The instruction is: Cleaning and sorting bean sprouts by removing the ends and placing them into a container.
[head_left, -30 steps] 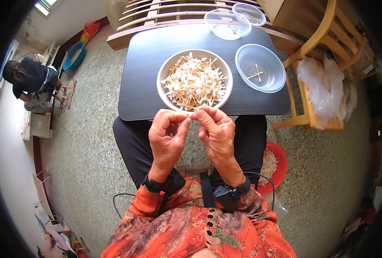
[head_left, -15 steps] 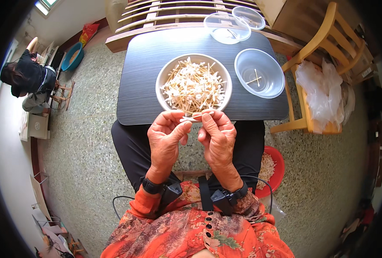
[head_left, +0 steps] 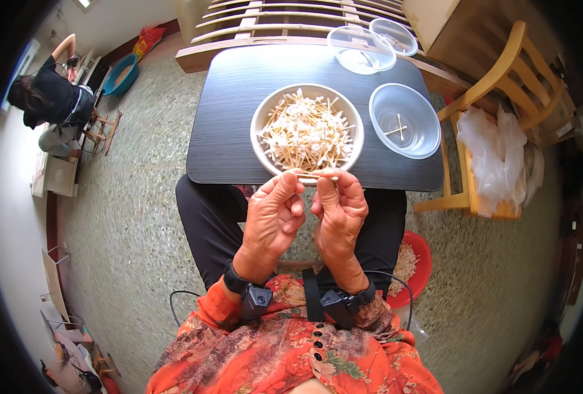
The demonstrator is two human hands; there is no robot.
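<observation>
Rolled over since half a second ago, the left hand (head_left: 273,223) now shows its curled fingers, and the stick between the hands lies nearly level. Thumb and fingertips of both the left hand and the right hand (head_left: 341,220) pinch this thin cotton swab (head_left: 311,176), held at the near rim of a white bowl (head_left: 256,134). Heaped swabs (head_left: 308,131) fill the bowl, which sits on a dark bench (head_left: 226,108). To its right, a clear tub (head_left: 424,128) holds two crossed swabs (head_left: 397,128); two more clear tubs (head_left: 361,60) overlap in view near the far right corner. Plastic bags (head_left: 495,148) lie on a wooden chair (head_left: 462,201) further right. Below, a red basin (head_left: 424,270) on the floor (head_left: 140,243) holds more swabs (head_left: 404,266). Well off left, a co-worker (head_left: 52,95) raises one arm.
</observation>
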